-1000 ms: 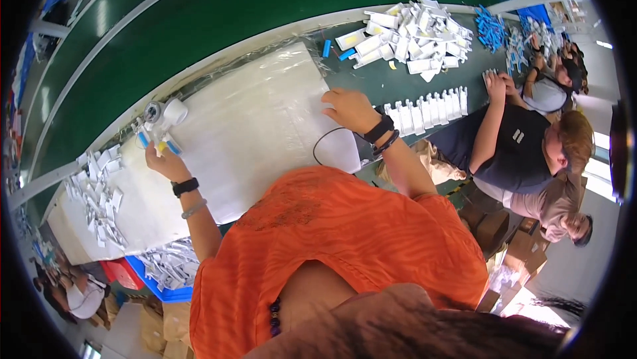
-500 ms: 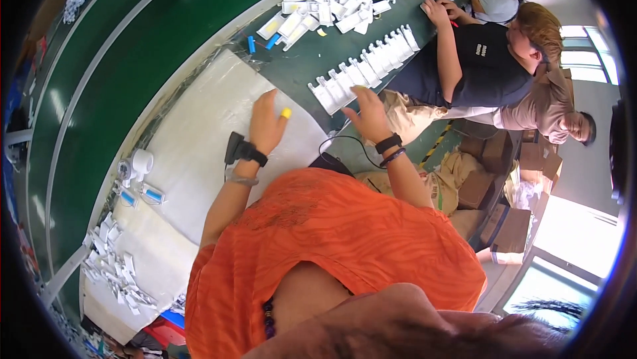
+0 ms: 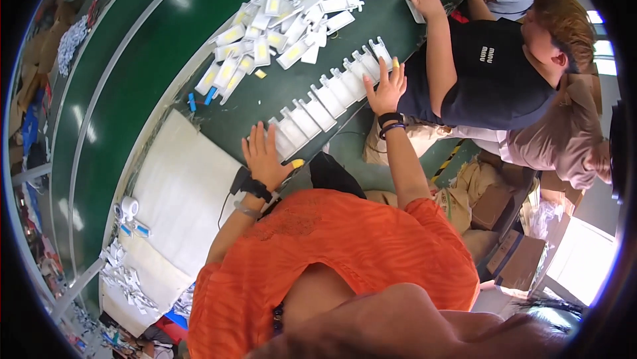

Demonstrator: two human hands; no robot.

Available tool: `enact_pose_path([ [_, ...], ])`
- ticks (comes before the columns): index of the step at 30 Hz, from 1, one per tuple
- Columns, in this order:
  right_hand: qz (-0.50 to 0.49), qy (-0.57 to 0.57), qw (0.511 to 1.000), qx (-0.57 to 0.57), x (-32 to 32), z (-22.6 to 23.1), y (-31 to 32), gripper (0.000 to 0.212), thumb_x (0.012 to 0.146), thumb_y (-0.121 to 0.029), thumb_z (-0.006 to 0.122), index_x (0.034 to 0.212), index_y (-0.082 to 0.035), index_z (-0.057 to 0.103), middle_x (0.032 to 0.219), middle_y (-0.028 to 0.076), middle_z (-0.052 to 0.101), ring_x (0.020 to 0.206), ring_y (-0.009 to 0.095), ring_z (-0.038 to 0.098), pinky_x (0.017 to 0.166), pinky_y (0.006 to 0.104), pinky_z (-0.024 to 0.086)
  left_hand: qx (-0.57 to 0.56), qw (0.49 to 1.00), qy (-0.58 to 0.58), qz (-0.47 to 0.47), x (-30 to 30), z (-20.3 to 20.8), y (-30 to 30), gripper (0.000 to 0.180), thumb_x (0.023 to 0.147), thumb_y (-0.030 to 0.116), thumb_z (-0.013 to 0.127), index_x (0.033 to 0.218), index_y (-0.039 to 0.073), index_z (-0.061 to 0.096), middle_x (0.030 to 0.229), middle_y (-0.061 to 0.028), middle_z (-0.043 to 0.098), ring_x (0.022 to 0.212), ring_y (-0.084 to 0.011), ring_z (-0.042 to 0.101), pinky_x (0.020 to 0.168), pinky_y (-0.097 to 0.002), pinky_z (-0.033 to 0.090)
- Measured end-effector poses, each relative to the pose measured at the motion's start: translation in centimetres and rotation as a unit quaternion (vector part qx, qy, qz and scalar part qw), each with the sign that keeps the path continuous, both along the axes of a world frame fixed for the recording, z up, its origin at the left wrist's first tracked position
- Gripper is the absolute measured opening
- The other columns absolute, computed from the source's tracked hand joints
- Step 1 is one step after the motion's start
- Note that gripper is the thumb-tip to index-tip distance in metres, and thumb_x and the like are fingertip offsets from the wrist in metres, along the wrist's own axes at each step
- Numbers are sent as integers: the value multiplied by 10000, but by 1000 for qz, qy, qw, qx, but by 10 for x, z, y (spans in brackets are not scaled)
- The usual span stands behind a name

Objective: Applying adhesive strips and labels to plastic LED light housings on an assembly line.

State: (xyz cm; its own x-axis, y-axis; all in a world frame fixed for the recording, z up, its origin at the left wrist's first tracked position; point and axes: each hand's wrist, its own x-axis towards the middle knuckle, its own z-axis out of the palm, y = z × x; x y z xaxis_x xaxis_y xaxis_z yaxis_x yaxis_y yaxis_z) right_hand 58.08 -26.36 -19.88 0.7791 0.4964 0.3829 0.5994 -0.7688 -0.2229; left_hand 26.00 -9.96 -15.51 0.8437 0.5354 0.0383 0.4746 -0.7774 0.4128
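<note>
A slanting row of white plastic housings [image 3: 323, 103], set side by side, lies on the green table. My left hand [image 3: 265, 160] is at the row's near left end, fingers spread, a yellow cover on the thumb. At the far right end is my right hand [image 3: 386, 90], also with fingers apart and a yellow cover on one fingertip. Both hands look to be touching or right beside the end pieces; exact contact cannot be made out. Beyond the row is a heap of similar white housings [image 3: 292, 54] with yellow patches.
Two small blue cylinders [image 3: 192, 102] lie left of the heap. A pale mat [image 3: 189, 166] covers the table to my left, with white rolls [image 3: 128, 208] and loose white parts [image 3: 126, 283]. A co-worker in a black shirt [image 3: 491, 73] works on my right; cardboard boxes [image 3: 517, 259] stand behind.
My hands have moved from short of the row to its two ends, the right one farther forward. The view has shifted, so the heap and row appear farther left.
</note>
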Motion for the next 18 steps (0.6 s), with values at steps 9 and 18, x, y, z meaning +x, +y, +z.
enact_pose_path([
  [9, 131, -3, 989, -62, 46, 6, 3, 726, 843, -608, 558, 1422, -179, 461, 1417, 204, 413, 1387, 451, 259, 1057, 683, 188, 44, 998, 34, 31, 39, -2, -4, 1022, 623, 515, 812, 1448, 101, 374, 1463, -178, 396, 1376, -350, 338, 1106, -604, 173],
  [18, 174, -2, 979, -104, 78, 2, 6, 699, 883, -616, 489, 1438, -193, 444, 1406, 165, 460, 1387, 414, 297, 1051, 698, 178, 21, 998, 51, 22, 65, -10, -9, 1009, 629, 473, 814, 1454, 104, 364, 1507, -131, 353, 1394, -336, 302, 1108, -626, 134],
])
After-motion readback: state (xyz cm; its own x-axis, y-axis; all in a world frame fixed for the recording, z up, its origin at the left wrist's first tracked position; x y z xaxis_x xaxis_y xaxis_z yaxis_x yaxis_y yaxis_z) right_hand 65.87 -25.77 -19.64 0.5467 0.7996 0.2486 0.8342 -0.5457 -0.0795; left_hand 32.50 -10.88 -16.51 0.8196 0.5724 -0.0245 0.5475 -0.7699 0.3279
